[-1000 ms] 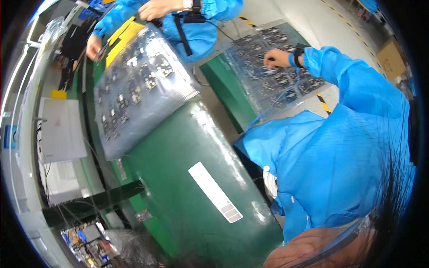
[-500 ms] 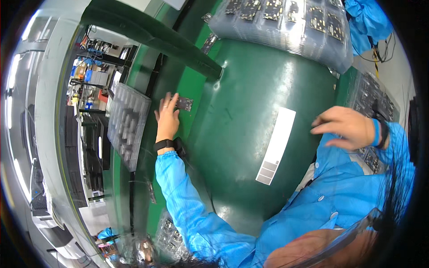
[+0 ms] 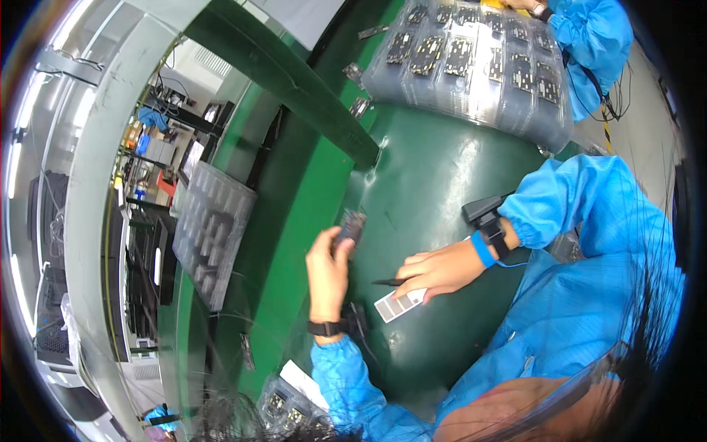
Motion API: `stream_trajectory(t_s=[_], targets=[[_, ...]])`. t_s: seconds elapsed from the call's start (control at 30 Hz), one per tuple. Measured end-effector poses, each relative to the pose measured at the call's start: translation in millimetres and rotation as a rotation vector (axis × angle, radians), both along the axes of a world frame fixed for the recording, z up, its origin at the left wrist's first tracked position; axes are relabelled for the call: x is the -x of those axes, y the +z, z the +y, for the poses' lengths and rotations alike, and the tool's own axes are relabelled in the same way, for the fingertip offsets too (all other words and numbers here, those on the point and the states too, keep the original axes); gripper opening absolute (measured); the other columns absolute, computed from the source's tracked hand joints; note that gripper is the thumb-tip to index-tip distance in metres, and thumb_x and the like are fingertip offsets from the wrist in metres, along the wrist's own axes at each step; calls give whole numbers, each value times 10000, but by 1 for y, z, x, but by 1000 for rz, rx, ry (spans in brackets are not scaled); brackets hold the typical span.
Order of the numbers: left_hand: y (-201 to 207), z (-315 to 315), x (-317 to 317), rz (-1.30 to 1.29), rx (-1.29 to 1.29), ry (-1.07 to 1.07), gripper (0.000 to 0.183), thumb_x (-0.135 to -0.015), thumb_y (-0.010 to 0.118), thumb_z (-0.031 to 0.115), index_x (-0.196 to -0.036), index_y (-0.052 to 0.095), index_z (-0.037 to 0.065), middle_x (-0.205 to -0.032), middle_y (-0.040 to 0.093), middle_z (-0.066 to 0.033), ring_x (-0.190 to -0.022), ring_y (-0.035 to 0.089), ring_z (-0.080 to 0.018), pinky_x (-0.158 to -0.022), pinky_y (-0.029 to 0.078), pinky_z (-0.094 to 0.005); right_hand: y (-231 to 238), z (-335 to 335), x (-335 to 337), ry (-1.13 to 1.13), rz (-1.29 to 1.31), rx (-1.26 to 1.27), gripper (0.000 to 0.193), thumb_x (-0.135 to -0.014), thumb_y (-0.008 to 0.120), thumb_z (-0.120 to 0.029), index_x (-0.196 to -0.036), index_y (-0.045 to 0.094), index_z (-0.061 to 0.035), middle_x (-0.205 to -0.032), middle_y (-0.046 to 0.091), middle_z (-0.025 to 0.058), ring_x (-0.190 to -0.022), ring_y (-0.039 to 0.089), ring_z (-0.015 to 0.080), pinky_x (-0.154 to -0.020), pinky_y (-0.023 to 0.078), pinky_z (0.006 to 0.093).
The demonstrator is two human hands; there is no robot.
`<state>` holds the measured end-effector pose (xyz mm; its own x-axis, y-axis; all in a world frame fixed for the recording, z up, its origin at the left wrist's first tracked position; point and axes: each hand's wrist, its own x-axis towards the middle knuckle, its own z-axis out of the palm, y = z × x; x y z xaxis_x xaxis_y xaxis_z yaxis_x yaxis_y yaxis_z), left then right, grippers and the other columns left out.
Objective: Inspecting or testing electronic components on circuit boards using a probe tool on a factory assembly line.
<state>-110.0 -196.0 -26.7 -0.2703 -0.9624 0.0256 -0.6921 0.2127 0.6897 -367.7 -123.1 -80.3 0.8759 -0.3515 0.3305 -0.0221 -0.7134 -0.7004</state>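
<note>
My left hand [image 3: 328, 272] has its thumb and fingers closed on a small dark circuit board [image 3: 352, 227], held up over the inner edge of the green table [image 3: 434, 162]. My right hand [image 3: 445, 267] lies low over the table, gripping a thin black pointed tool [image 3: 387, 282]; whether it is a pen or tweezers I cannot tell. Beneath these fingers is a white strip [image 3: 391, 308] with grey printed boxes at its end, most of its length hidden by the hand. Both wrists carry black bands, and the right one also a blue strap.
A tall stack of clear trays [image 3: 471, 96] bearing circuit boards stands at the far end. Beside it is another person's blue sleeve [image 3: 595, 44]. Loose boards [image 3: 359, 107] lie along the bright green belt [image 3: 309, 195]. A green post [image 3: 294, 88] slants across; a clear tray [image 3: 213, 228] leans at left.
My left hand has lifted a circuit board off the belt and brought it nearer. My right hand has come left from the table's edge onto the white strip, now with the black tool. The view has shifted.
</note>
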Motion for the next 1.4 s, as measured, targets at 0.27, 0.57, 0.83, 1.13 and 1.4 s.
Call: stream_trajectory(t_s=[0.27,0.57,0.83,1.13,1.4], targets=[[21,60,8,-216,346,-13,388,-927,748,98,-1298,658,23,-1220,629,-194,-1081,603,-402,-961,469,-498,73,-42,0,81,-236,-198,647,-912,815,-172,-1460,505,-23,-1186,570,140,-1112,617,281,-985,508,434],[0,171,108,-361,106,-143,850,-902,776,430,-1530,462,-49,-1498,450,-293,-1313,498,-456,-1112,427,-526,82,-114,-7,-297,-479,-621,275,-1090,627,-187,-1299,637,-8,-877,706,49,-788,666,99,-713,542,240],[-7,130,117,-161,149,-103,753,-929,779,280,-1507,461,-83,-1460,461,-300,-1310,494,-456,-1132,416,-545,46,-139,-27,-212,-236,-838,247,-1079,635,-184,-1247,665,-6,-817,708,38,-682,650,79,-607,503,224],[-9,174,113,-258,133,-188,685,-915,769,372,-1442,568,-16,-1306,553,-216,-1315,527,-357,-1152,399,-545,57,-133,-21,-321,-295,-711,258,-1031,737,-262,-1131,712,-26,-814,639,-9,-668,551,42,-596,431,217],[-14,153,99,-332,72,-121,536,-948,747,304,-1406,615,59,-1339,553,-154,-1246,563,-294,-1121,419,-520,64,-137,-15,-423,-341,-633,249,-988,758,-112,-1196,683,2,-949,720,35,-762,616,60,-657,497,222]])
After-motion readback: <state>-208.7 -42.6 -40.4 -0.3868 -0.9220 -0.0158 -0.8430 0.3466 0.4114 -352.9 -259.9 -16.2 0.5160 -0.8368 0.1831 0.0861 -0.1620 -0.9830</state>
